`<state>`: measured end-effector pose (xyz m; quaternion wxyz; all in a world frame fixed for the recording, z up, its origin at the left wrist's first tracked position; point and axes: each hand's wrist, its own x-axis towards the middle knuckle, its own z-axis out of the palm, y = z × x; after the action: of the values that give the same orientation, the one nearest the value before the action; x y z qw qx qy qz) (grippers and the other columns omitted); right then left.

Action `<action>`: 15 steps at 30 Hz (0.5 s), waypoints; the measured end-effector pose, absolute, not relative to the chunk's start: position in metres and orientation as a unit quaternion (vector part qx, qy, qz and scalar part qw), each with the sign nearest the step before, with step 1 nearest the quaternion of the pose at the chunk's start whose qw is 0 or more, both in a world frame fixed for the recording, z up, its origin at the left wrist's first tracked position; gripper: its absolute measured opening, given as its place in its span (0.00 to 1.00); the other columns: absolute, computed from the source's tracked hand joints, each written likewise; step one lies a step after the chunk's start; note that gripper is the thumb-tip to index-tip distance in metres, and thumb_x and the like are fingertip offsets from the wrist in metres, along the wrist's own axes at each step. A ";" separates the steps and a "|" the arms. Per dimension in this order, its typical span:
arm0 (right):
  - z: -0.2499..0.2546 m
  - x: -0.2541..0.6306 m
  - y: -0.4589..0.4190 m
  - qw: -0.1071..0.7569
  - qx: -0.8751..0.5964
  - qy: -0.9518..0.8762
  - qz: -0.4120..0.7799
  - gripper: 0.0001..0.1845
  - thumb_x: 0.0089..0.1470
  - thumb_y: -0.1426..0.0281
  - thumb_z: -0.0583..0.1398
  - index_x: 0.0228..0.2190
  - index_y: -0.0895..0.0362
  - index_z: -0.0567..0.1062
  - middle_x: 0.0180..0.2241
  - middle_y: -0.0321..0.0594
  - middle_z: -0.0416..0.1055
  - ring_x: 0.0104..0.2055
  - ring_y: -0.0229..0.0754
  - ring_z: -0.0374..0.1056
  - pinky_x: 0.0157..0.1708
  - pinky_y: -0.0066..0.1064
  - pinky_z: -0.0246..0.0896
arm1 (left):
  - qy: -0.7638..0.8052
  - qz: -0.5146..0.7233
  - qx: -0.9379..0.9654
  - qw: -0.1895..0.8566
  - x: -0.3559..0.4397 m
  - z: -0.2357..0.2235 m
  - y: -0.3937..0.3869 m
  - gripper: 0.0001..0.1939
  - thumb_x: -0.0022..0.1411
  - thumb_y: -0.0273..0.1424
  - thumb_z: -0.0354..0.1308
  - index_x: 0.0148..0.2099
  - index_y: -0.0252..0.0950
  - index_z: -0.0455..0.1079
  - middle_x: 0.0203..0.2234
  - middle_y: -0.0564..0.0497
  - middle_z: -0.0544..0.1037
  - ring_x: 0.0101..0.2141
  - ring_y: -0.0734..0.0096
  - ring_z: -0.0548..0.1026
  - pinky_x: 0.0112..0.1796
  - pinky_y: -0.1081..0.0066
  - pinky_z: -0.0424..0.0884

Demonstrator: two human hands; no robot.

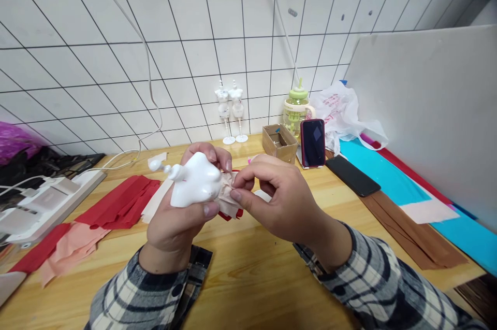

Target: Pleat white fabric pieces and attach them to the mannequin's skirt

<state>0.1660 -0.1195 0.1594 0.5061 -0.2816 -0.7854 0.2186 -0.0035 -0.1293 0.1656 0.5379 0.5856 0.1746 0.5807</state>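
A small white mannequin torso (200, 180) lies tilted sideways in my left hand (171, 226), its neck knob pointing left. The thumb and fingers of that hand wrap round its body from below and behind. Pale pink, crinkled fabric (228, 192) covers the mannequin's waist, with bits of red fabric (237, 213) showing under and beside it. My right hand (279, 192) pinches the pale fabric between thumb and forefinger. Part of a white disc, perhaps the stand's base, shows behind my right fingers.
Two white mannequins (237, 107) stand by the tiled wall. A cardboard box (280, 144), a green-lidded bottle (297, 110), an upright phone (312, 142) and a black phone (352, 175) are at right. Red cloth (120, 203) and a power strip (50, 203) lie left; brown cloth (413, 231) lies right.
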 end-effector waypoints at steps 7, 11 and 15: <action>0.159 0.165 -0.118 0.493 -0.285 -0.795 0.212 0.06 0.52 0.68 0.66 0.29 0.56 0.74 0.29 0.35 0.71 0.32 0.36 0.64 0.32 0.29 0.60 | 0.177 0.579 0.585 0.539 -0.004 0.166 -0.130 0.24 0.46 0.29 0.66 0.45 0.41 0.63 0.38 0.49 0.64 0.35 0.64 0.69 0.25 0.71 0.72; 0.158 0.167 -0.117 0.491 -0.282 -0.798 0.204 0.03 0.54 0.69 0.65 0.31 0.56 0.77 0.30 0.36 0.72 0.30 0.35 0.64 0.32 0.28 0.60 | 0.174 0.579 0.589 0.537 -0.005 0.166 -0.130 0.24 0.45 0.29 0.66 0.45 0.40 0.63 0.37 0.49 0.65 0.34 0.65 0.69 0.23 0.72 0.71; 0.158 0.169 -0.119 0.499 -0.277 -0.801 0.182 0.04 0.54 0.68 0.65 0.32 0.56 0.78 0.31 0.36 0.73 0.31 0.35 0.65 0.32 0.29 0.61 | 0.179 0.587 0.585 0.530 -0.005 0.167 -0.129 0.24 0.44 0.29 0.67 0.45 0.40 0.63 0.37 0.48 0.65 0.36 0.64 0.69 0.25 0.71 0.72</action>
<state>0.1691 -0.1190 0.1581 0.4992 -0.2767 -0.8008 0.1816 -0.0055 -0.1293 0.1668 0.5303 0.5851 0.1788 0.5869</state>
